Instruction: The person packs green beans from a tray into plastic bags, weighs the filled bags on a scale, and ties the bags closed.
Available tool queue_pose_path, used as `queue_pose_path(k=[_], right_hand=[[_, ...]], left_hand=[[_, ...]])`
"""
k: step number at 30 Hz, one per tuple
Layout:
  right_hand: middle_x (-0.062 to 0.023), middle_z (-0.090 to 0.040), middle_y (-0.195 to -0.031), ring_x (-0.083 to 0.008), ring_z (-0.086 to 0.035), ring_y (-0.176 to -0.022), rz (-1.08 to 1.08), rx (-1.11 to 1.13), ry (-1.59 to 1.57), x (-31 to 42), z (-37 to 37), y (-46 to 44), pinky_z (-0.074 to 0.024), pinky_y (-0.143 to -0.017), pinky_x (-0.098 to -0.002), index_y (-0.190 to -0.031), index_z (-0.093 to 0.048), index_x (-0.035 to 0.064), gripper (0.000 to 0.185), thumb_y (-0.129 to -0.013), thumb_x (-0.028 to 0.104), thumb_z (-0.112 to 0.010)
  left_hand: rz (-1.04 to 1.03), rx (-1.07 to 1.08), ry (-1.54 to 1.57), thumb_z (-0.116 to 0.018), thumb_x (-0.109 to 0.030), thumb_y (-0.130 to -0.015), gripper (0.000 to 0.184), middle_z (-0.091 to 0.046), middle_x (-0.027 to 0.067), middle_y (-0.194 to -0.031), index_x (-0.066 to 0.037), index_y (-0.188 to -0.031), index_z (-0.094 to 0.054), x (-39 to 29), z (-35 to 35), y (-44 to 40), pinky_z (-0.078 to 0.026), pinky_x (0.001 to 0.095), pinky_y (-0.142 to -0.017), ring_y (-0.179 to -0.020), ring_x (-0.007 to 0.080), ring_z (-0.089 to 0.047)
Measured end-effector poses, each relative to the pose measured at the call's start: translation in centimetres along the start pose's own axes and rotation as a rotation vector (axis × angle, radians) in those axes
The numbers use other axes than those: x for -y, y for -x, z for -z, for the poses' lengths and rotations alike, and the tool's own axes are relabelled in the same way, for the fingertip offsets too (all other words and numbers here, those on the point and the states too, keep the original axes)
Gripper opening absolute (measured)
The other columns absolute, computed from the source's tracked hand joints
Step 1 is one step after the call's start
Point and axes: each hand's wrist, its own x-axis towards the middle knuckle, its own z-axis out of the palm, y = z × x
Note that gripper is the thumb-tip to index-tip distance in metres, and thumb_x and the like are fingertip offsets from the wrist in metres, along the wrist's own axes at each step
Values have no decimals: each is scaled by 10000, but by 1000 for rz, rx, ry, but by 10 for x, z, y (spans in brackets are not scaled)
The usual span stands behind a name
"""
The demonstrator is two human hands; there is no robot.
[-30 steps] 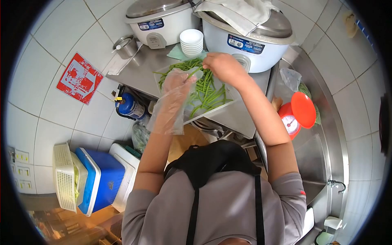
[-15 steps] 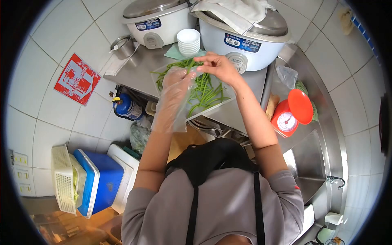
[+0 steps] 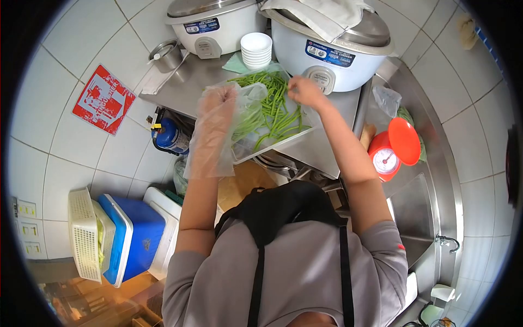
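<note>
Green beans [image 3: 275,111] lie loose in a shallow pale tray [image 3: 272,146] on the steel counter. My left hand [image 3: 219,103], covered by a loose clear plastic glove, is above the tray's left side. Its fingers are curled, and whatever they hold is hidden by the crumpled plastic. A clear plastic bag or film [image 3: 248,103] spreads from beside that hand over some of the beans. My bare right hand [image 3: 306,92] is at the tray's right edge with fingers bent together, close to the beans; anything in its fingertips is too small to make out.
Two rice cookers [image 3: 332,54] [image 3: 218,27] stand behind the tray, with stacked white bowls [image 3: 256,50] between them. A metal pot [image 3: 166,56] is at the back left. Right of the counter are a red scale [image 3: 385,158] and a sink [image 3: 417,218]. A blue cooler [image 3: 143,234] is low left.
My hands have moved apart, the left going leftward away from the beans and the right dropping slightly to the right. The clear plastic now stretches more visibly over the beans.
</note>
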Motion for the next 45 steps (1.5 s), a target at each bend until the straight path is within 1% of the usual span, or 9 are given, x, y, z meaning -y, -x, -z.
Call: queue_pose_path(k=[3,9,15,19,22,30,34,43,45], right_hand=[[-139,-580,-891,-325,-560,-822,68,471,140,6,-23,0,-447,-737,-360,-893,-576,23,263,-649,100,-637],[-98,-573,-984,-279,-507,-991,498,556,196,8,-45,27,-413,-856,-359,-988,-547,39,405,-612,115,-678],[-84,-554,-1022,-243,-464,-1064,238,717,470,3,-37,40,-378,-898,-402,-1027,-546,50,439,-628,156,-695],[-103,-553,-966,-268,-465,-1023,262,624,420,-4,-39,49,-349,-900,-417,-969,-549,34,297,-710,173,-593],[-93,-567,-959,-262,-450,-1032,142,556,328,-8,-36,46,-311,-914,-406,-993,-530,28,298,-766,221,-543],[-73,-576,-903,-201,-485,-951,-195,263,-740,-20,-34,36,-347,-883,-318,-1075,-466,17,261,-849,147,-483],[-57,-561,-888,-167,-515,-886,-196,149,-762,-19,-64,38,-388,-835,-284,-1088,-445,15,240,-867,106,-477],[-121,-532,-887,-213,-564,-831,-433,-251,-1246,-5,-17,4,-488,-755,-331,-1062,-415,2,162,-909,55,-428],[-128,-514,-897,-228,-557,-814,-405,-340,-1349,-2,-6,-9,-492,-754,-356,-1068,-399,-2,170,-908,50,-426]], left_hand=[[-30,-50,-15,-585,-219,-793,210,-626,110,-813,-81,-937,-649,10,-5,-2,-465,325,-687,-743,236,-613],[-20,-19,3,-553,-148,-771,170,-614,126,-842,-96,-909,-638,8,6,0,-458,332,-721,-791,249,-604],[-29,80,-55,-505,-79,-743,190,-605,142,-908,-105,-860,-652,20,23,7,-441,321,-785,-885,265,-582],[211,162,-55,-470,-39,-729,229,-605,142,-935,-103,-855,-650,-4,36,19,-430,309,-814,-921,264,-575],[-212,91,-16,-476,-46,-725,207,-606,137,-938,-97,-845,-637,15,36,21,-430,308,-812,-916,260,-576],[170,187,-128,-495,-75,-715,208,-596,155,-934,-116,-879,-616,-13,45,21,-435,315,-799,-904,290,-570],[290,165,-70,-516,-100,-714,224,-593,167,-965,-126,-914,-614,-25,50,32,-434,323,-802,-925,295,-566],[-94,131,-232,-539,-84,-750,431,-615,105,-996,-58,-1179,-524,21,34,22,-446,294,-795,-889,235,-590],[101,249,344,-551,-77,-755,493,-614,79,-1020,-40,-1239,-468,19,34,21,-463,280,-758,-809,188,-596]])
